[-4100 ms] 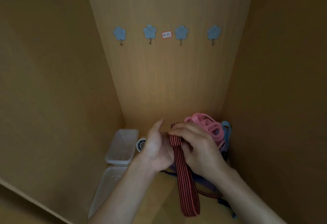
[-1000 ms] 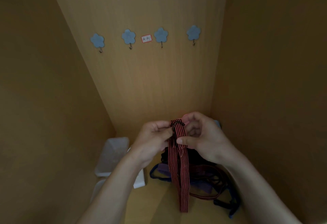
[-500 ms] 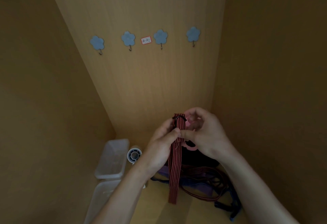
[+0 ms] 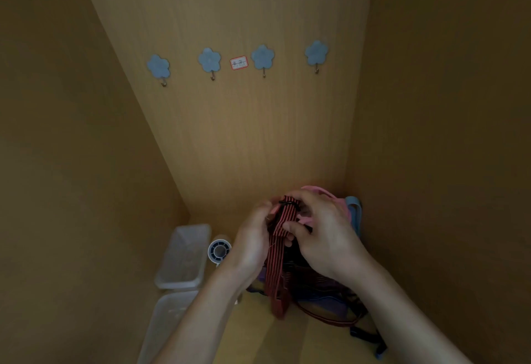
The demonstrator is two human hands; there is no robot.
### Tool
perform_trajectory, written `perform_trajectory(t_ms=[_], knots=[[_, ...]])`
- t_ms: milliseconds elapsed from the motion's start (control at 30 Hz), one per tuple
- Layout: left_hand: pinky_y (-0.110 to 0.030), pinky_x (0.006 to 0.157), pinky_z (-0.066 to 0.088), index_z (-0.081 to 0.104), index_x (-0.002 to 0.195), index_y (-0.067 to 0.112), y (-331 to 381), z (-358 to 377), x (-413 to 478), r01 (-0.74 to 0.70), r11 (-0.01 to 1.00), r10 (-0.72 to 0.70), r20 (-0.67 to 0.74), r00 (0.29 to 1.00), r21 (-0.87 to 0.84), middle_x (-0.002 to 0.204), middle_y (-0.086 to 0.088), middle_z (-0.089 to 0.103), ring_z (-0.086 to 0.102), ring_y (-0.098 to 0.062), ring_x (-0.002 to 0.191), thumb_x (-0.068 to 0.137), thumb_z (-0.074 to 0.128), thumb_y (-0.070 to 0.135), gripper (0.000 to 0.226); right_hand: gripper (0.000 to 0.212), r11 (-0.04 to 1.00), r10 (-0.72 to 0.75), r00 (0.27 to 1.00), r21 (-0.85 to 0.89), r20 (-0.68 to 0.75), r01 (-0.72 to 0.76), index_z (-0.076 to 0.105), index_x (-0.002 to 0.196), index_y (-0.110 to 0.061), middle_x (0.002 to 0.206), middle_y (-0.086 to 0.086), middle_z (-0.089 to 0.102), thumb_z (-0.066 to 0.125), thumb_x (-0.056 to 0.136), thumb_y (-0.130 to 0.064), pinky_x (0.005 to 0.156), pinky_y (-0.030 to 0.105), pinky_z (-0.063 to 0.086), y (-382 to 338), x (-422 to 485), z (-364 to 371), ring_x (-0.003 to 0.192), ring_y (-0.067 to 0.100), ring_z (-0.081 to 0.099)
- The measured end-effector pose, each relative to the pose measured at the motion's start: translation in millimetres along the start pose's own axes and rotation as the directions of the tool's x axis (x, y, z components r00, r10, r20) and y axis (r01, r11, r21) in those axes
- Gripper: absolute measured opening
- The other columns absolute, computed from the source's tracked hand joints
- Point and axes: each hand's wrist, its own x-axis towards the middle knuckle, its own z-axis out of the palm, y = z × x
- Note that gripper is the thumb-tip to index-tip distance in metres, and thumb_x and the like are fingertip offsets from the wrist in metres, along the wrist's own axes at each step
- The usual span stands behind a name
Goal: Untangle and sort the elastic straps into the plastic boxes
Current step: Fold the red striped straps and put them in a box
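Two boxes, a far box (image 4: 184,254) and a near box (image 4: 166,323), are set along the left wall (image 4: 71,191); their contents cannot be told. Bare floor (image 4: 255,335) is left between them and the strap pile (image 4: 324,291) in the right corner. Above it, a striped strap (image 4: 275,274) is pinched by the left hand (image 4: 253,240) and right hand (image 4: 327,237).
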Motion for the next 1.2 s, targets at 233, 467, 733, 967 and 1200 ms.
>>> perform_trajectory(t_ms=[233,467,733,967,1200], knots=[[-0.049,0.119,0.03,0.057,0.135,0.001,9,-10,-4,0.239,0.922,-0.217,0.103,0.971,-0.304,0.136,-0.02,0.059,0.054,-0.03,0.129,0.101,0.023,0.064,0.079,0.034,0.89,-0.378,0.924,-0.295,-0.056,0.346,0.064,0.107,-0.014,0.103,-0.004,0.062,0.071,0.081,0.007,0.082,0.035,0.056,5,-8,13,0.099,0.014,0.061],[-0.038,0.096,0.051,0.07,0.105,0.004,11,2,-2,0.159,0.946,-0.193,-0.096,0.976,-0.283,0.11,-0.015,0.074,0.072,-0.024,0.102,0.101,0.026,0.061,0.072,0.039,0.873,-0.362,0.93,-0.329,0.059,0.36,0.061,0.098,-0.014,0.111,-0.008,0.05,0.071,0.068,0.01,0.091,0.027,0.046,1,-18,23,0.107,0.015,0.051],[-0.035,0.079,0.053,0.066,0.102,0.009,-1,-1,7,0.025,0.997,-0.037,-0.183,0.982,-0.067,0.083,-0.005,0.073,0.07,-0.02,0.084,0.096,0.018,0.072,0.079,0.03,0.983,-0.174,0.984,-0.05,0.038,0.176,0.058,0.112,-0.034,0.118,-0.021,0.05,0.072,0.088,-0.022,0.098,0.017,0.037,-4,-16,13,0.12,0.004,0.048],[-0.046,0.104,0.049,0.066,0.116,0.031,-9,-3,9,0.0,0.997,0.013,-0.181,0.983,0.074,0.117,-0.005,0.072,0.066,-0.021,0.115,0.084,0.023,0.08,0.071,0.035,1.0,0.025,0.992,-0.013,0.12,-0.023,0.06,0.118,-0.041,0.115,-0.025,0.058,0.074,0.088,-0.03,0.099,0.024,0.041,9,-4,15,0.114,-0.003,0.051],[-0.043,0.081,0.047,0.079,0.083,0.013,-16,-10,11,0.256,0.965,-0.261,-0.176,0.949,-0.049,0.088,-0.017,0.067,0.061,-0.035,0.089,0.095,0.021,0.075,0.086,0.037,0.994,0.057,0.99,0.083,0.129,-0.068,0.052,0.111,-0.043,0.102,-0.012,0.064,0.068,0.092,-0.016,0.078,0.04,0.059,10,-6,30,0.093,0.011,0.066]])
